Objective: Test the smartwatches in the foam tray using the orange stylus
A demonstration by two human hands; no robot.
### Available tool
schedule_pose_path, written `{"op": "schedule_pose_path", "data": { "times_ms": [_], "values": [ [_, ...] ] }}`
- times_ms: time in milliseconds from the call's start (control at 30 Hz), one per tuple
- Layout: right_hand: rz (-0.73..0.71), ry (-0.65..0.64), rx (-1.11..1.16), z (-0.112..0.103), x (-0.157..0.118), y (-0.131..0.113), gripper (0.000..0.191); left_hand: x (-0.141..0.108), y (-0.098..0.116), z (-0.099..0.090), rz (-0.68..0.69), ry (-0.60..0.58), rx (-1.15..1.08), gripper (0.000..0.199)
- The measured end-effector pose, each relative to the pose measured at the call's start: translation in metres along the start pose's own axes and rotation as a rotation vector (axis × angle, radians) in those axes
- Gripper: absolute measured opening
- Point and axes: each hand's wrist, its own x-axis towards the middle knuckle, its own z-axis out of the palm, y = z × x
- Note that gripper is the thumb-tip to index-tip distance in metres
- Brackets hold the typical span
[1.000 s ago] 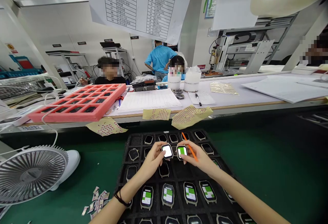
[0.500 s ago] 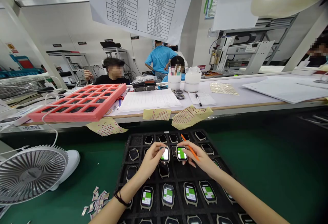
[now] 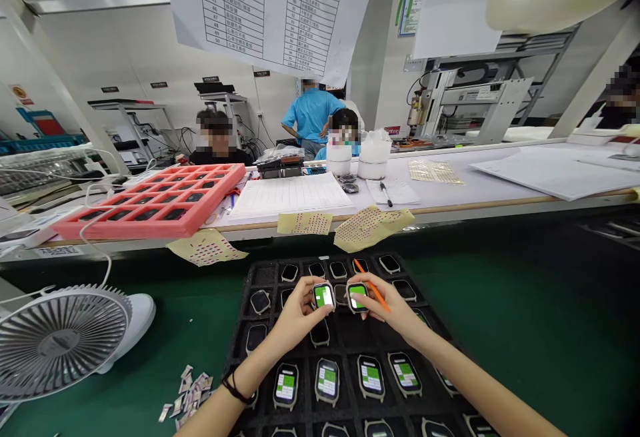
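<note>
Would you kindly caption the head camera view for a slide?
The left hand holds a lit smartwatch, the right hand a second smartwatch, above a black tray.

We hold a lit smartwatch (image 3: 323, 296) in our left hand (image 3: 300, 314) and a second smartwatch (image 3: 357, 297) in our right hand (image 3: 385, 307), with an orange stick (image 3: 374, 294) lying under our right fingers (image 3: 373, 287). Below them, a black tray (image 3: 325, 255) holds rows of watches on a green mat (image 3: 500, 330). A white fan (image 3: 60, 342) sits at nine o'clock, paper scraps (image 3: 187, 394) at eight, a pink foam tray (image 3: 150, 200) on the bench (image 3: 440, 194) at eleven, and a co-worker (image 3: 313, 114) in a blue shirt stands at twelve.
</note>
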Motion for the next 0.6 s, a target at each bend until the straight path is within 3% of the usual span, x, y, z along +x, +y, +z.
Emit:
{"op": "schedule_pose_path", "data": {
  "times_ms": [133, 433, 600],
  "values": [
    [0.002, 0.051, -0.004, -0.001, 0.0, -0.001, 0.034, 0.0, 0.0, 0.0, -0.009, 0.014, 0.0, 0.039],
    [-0.096, -0.06, -0.138, -0.004, -0.001, 0.005, 0.035, -0.001, 0.012, 0.001, -0.116, 0.096, -0.034, 0.041],
    [-0.019, -0.092, -0.021, -0.001, 0.001, 0.006, 0.04, 0.001, 0.005, -0.001, -0.046, 0.05, -0.04, 0.04]
  ]
}}
